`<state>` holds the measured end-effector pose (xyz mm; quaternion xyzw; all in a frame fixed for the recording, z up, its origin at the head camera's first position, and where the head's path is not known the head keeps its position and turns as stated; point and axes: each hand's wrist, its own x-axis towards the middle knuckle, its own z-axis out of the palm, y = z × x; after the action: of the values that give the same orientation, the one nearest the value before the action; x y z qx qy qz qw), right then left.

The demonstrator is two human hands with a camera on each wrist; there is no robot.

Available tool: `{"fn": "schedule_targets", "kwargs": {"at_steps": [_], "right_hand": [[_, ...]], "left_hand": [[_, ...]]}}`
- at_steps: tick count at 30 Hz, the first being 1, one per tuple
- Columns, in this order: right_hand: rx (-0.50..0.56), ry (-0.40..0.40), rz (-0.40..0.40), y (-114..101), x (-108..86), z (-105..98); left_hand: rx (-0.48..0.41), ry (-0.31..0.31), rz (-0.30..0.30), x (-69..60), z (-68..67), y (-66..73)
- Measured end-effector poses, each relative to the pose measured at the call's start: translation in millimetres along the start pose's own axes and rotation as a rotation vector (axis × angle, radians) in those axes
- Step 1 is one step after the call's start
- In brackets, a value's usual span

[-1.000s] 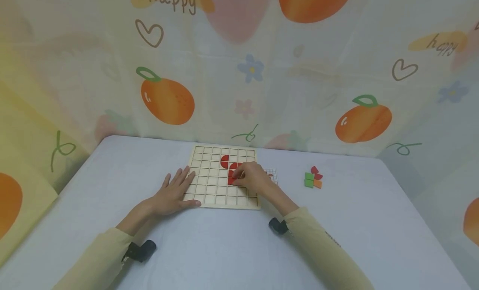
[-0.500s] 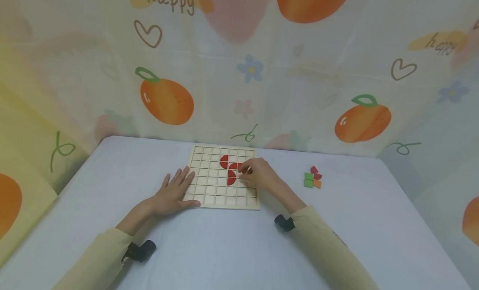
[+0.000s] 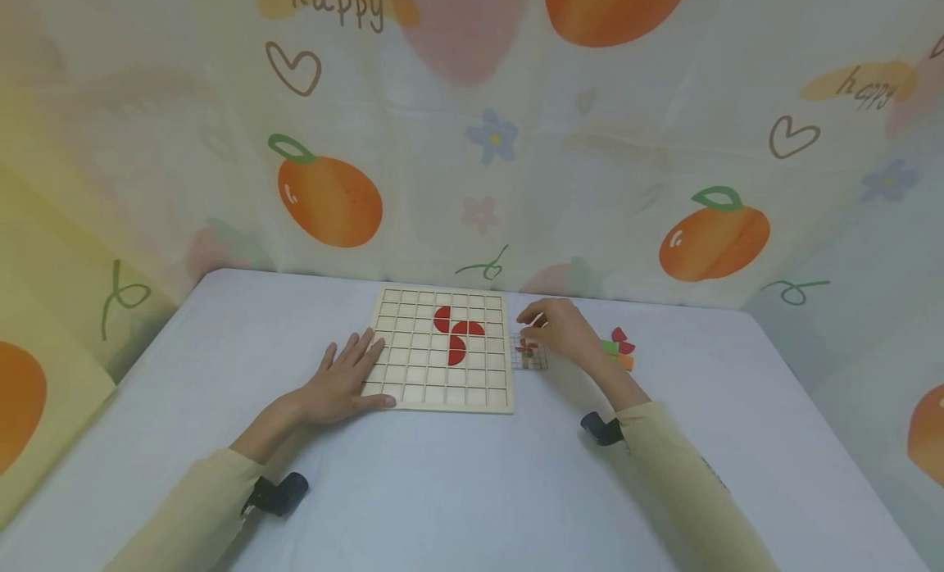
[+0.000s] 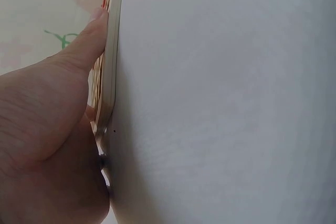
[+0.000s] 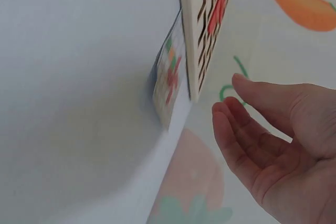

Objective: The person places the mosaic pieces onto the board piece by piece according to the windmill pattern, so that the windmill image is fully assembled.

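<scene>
My left hand [image 3: 339, 385] lies spread over the left edge of the wooden grid board [image 3: 413, 398]; its thumb also shows along the rim in the left wrist view. Red rounded pieces [image 3: 457, 351] sit in cells right of the board's centre, several of them forming a swirl. Over the small pattern card [image 3: 529, 362], just right of the board, hovers my right hand [image 3: 562, 330]. In the right wrist view, the thumb and bent fingers of that hand [image 5: 278, 140] stand apart, and nothing shows between them. The card carries a red, green and orange printed figure.
Right of my right hand lie loose red pieces [image 3: 627, 348], green squares [image 3: 608, 347] and an orange piece [image 3: 625, 362], partly hidden by the wrist. A white cloth [image 3: 442, 490] covers the table, and a fruit-patterned curtain [image 3: 413, 170] hangs behind.
My right hand has left the red pieces on the board and moved right, above the card. More of the red pieces and the card now show. My left hand stays put.
</scene>
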<state>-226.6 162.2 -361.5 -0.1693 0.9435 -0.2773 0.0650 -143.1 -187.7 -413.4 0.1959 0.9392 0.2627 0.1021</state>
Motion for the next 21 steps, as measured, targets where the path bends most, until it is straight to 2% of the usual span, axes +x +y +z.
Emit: {"fn": "schedule_targets", "kwargs": {"at_steps": [11, 21], "right_hand": [[-0.042, 0.058, -0.016, 42, -18.2, -22], [-0.046, 0.083, 0.057, 75, -33.8, -41]], "left_hand": [[-0.005, -0.001, 0.004, 0.2, 0.1, -1.4], [-0.001, -0.001, 0.003, -0.1, 0.0, -1.0]]}}
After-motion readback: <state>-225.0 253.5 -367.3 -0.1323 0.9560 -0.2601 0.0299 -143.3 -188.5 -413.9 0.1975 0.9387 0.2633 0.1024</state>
